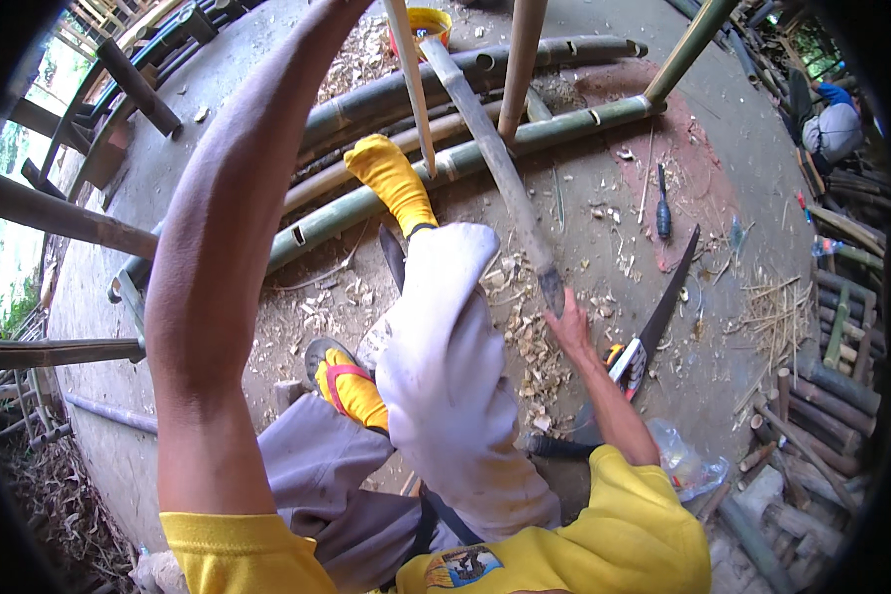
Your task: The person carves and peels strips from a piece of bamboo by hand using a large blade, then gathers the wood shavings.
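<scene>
My right hand (570,322) is closed around the dark lower end of a long grey wooden stick (500,163), which slants up and away across a green bamboo pole (554,131). The pole lies on the ground with slots cut in it. Two upright bamboo pieces (522,69) meet it near the stick, and a thin pale slat (411,89) stands with its pointed end at the pole. My left arm (218,218) reaches up past the top edge, so its hand is out of the picture. One yellow-socked foot (391,178) rests by the pole.
A handsaw (663,307) lies right of my right forearm, with a dark-handled tool (663,208) beyond it. Wood shavings (535,366) litter the floor. A yellow bucket (431,22) stands far ahead. Bamboo offcuts (822,416) are piled right; another person (832,129) is far right.
</scene>
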The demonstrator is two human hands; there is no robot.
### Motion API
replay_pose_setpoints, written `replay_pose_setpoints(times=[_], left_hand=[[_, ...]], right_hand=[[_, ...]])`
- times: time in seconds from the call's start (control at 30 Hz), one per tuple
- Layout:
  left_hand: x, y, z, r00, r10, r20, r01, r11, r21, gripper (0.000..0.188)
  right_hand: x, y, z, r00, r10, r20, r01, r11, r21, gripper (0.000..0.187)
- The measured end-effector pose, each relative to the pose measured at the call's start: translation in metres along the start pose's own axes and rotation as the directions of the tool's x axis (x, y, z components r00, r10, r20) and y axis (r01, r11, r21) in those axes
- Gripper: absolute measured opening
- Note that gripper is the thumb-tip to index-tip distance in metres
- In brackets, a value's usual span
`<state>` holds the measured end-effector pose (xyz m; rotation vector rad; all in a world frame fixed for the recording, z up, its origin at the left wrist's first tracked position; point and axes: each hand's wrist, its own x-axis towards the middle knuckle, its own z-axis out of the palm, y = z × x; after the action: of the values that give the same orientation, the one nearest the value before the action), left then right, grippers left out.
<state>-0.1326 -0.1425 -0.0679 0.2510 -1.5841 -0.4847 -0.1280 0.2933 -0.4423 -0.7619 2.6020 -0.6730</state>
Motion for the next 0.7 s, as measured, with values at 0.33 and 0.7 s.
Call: replay_pose_setpoints(times=[0.33, 0.7], left_hand=[[0.001, 0.001, -0.002, 0.998, -0.063, 0.026, 0.062, 0.998, 0.032, 0.01], [0.013, -0.027, 0.004, 0.966, -0.15, 0.213, 0.167, 0.984, -0.064, 0.016]], right_hand=[[-0.003, -0.002, 0.005, 0.998, -0.006, -0.061, 0.001, 0.998, -0.069, 0.047], [0.004, -0.018, -0.004, 0.998, 0.063, -0.01, -0.063, 0.997, 0.048, 0.052]])
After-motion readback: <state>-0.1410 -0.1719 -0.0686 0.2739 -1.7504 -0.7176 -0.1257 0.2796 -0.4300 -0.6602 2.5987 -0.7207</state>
